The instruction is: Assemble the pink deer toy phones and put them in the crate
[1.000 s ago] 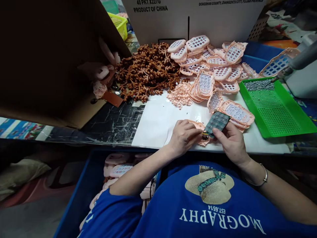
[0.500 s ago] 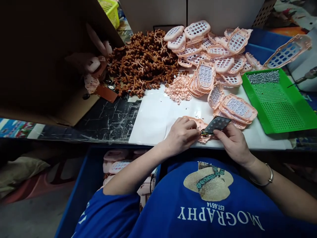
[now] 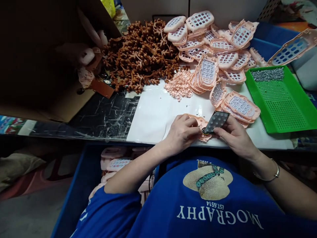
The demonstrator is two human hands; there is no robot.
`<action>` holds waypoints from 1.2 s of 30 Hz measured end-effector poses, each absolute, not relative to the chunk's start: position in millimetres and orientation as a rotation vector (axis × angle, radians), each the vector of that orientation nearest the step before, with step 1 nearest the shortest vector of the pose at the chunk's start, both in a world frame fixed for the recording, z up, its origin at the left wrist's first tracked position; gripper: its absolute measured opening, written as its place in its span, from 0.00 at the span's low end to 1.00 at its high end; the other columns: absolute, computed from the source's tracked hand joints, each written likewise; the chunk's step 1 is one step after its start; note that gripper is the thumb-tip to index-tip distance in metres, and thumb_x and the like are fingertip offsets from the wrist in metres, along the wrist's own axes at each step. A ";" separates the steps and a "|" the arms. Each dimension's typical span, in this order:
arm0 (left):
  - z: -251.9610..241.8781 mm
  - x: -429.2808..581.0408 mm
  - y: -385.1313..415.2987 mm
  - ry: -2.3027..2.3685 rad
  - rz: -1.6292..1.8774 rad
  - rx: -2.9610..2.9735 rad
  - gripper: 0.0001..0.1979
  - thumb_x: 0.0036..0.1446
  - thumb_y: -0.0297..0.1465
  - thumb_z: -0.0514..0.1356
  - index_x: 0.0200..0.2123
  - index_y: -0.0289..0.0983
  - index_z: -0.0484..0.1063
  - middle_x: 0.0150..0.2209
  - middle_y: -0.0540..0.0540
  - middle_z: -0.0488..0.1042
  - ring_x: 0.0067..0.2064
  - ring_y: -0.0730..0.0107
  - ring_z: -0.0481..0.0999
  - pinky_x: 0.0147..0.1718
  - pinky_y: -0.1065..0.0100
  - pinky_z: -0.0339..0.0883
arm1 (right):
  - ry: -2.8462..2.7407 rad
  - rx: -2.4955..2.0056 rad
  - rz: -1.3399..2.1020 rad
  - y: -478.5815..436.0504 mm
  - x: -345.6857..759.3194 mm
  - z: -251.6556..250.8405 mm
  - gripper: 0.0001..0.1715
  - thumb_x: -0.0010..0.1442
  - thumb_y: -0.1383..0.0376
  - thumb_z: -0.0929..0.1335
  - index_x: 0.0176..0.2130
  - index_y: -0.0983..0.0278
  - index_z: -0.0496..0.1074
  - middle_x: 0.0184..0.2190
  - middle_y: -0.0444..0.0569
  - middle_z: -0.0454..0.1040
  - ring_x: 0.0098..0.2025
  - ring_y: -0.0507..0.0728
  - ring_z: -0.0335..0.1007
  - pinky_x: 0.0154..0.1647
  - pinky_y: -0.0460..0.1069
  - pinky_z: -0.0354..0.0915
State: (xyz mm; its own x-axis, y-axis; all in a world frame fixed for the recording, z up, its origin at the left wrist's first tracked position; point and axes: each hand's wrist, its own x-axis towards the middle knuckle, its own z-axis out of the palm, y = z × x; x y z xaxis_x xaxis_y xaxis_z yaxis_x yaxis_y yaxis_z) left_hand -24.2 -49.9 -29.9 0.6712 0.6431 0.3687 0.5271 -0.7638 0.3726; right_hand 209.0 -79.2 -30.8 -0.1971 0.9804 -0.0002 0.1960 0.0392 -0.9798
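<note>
My right hand (image 3: 235, 137) grips a dark keypad board (image 3: 216, 123) with pale round dots, thumb on its face, the board tilted up. Close by on its left, my left hand (image 3: 183, 134) has its fingers pinched together at the board's lower left corner, where thin wires show; what is between the fingertips is too small to make out. Under both hands, a pink plastic shell half (image 3: 198, 121) lies on the white sheet (image 3: 148, 122), partly covered by my left hand. A stack of pink shells with white button pads (image 3: 240, 105) sits just beyond my right hand.
Brown figure-shaped parts (image 3: 138, 56) are heaped at the back beside small pink pieces (image 3: 178, 85) and piled pink shells (image 3: 226, 61). A green tray (image 3: 279, 109) with screws (image 3: 268, 74) stands right. A cardboard box (image 3: 74, 105) is left; a blue bin (image 3: 71, 185) sits below the table edge.
The keypad board has been tipped more upright, its dotted face turned more toward me. My left hand stays pinched at nearly the same place. The whole view has shifted slightly.
</note>
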 end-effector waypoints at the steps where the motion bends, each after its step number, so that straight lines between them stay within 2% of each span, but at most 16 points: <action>1: -30.7 -24.3 -50.1 0.940 0.721 2.659 0.10 0.66 0.33 0.58 0.36 0.41 0.79 0.35 0.47 0.74 0.39 0.65 0.68 0.42 0.62 0.59 | -1.480 -1.232 1.267 -79.5 208.9 -31.2 0.19 0.62 0.59 0.71 0.53 0.56 0.69 0.47 0.46 0.78 0.46 0.56 0.77 0.47 0.52 0.74; 6: -28.7 -24.3 -50.5 0.921 0.757 2.705 0.10 0.66 0.33 0.57 0.38 0.41 0.79 0.36 0.46 0.74 0.39 0.65 0.67 0.41 0.62 0.60 | -1.589 -1.219 1.159 -85.3 213.4 -36.2 0.11 0.61 0.63 0.72 0.46 0.58 0.74 0.41 0.45 0.81 0.42 0.56 0.78 0.48 0.53 0.74; 8: -26.9 -24.1 -50.6 0.916 0.759 2.721 0.10 0.66 0.32 0.57 0.38 0.41 0.79 0.35 0.47 0.73 0.39 0.65 0.67 0.41 0.62 0.60 | -1.647 -1.174 1.095 -87.5 215.3 -38.0 0.11 0.63 0.65 0.70 0.46 0.57 0.74 0.41 0.44 0.80 0.43 0.55 0.77 0.50 0.53 0.74; 13: -25.5 -23.0 -49.7 0.860 0.809 2.761 0.13 0.68 0.31 0.55 0.36 0.40 0.79 0.33 0.45 0.73 0.39 0.65 0.67 0.40 0.62 0.61 | -1.679 -1.264 1.065 -85.6 215.7 -37.0 0.13 0.65 0.62 0.68 0.51 0.56 0.70 0.44 0.46 0.78 0.45 0.57 0.76 0.51 0.56 0.73; 19: -27.5 -24.7 -46.8 0.823 0.769 2.710 0.11 0.67 0.30 0.56 0.37 0.40 0.79 0.36 0.45 0.73 0.42 0.64 0.69 0.42 0.62 0.64 | -1.562 -1.240 1.270 -74.9 211.8 -27.7 0.22 0.62 0.59 0.71 0.55 0.56 0.66 0.45 0.46 0.77 0.46 0.57 0.77 0.51 0.55 0.75; 23: -27.8 -30.0 -47.0 0.734 0.767 2.678 0.09 0.65 0.30 0.56 0.40 0.39 0.78 0.38 0.43 0.72 0.43 0.62 0.68 0.43 0.61 0.64 | -1.562 -1.197 1.327 -71.1 211.4 -23.5 0.19 0.64 0.60 0.69 0.54 0.56 0.66 0.49 0.47 0.77 0.48 0.56 0.77 0.53 0.54 0.74; 28: -30.5 -32.7 -52.3 0.747 0.755 2.754 0.10 0.66 0.33 0.57 0.40 0.38 0.77 0.38 0.42 0.72 0.42 0.60 0.66 0.45 0.57 0.65 | -1.679 -1.176 1.304 -71.8 211.2 -22.3 0.28 0.67 0.62 0.66 0.64 0.54 0.59 0.55 0.47 0.74 0.52 0.56 0.75 0.58 0.53 0.71; 32: -32.5 -31.9 -56.4 0.770 0.740 2.821 0.10 0.66 0.32 0.55 0.43 0.37 0.76 0.38 0.41 0.72 0.41 0.60 0.65 0.46 0.55 0.66 | -1.721 -1.257 1.207 -74.2 210.1 -22.2 0.34 0.67 0.61 0.66 0.68 0.55 0.56 0.49 0.47 0.77 0.48 0.58 0.76 0.57 0.55 0.72; 36: -34.4 -32.5 -57.6 0.765 0.776 2.848 0.09 0.67 0.32 0.55 0.44 0.37 0.75 0.39 0.41 0.72 0.42 0.60 0.65 0.46 0.55 0.67 | -1.816 -1.275 1.075 -73.4 209.3 -20.3 0.33 0.66 0.61 0.66 0.68 0.55 0.57 0.45 0.47 0.77 0.46 0.59 0.76 0.55 0.56 0.72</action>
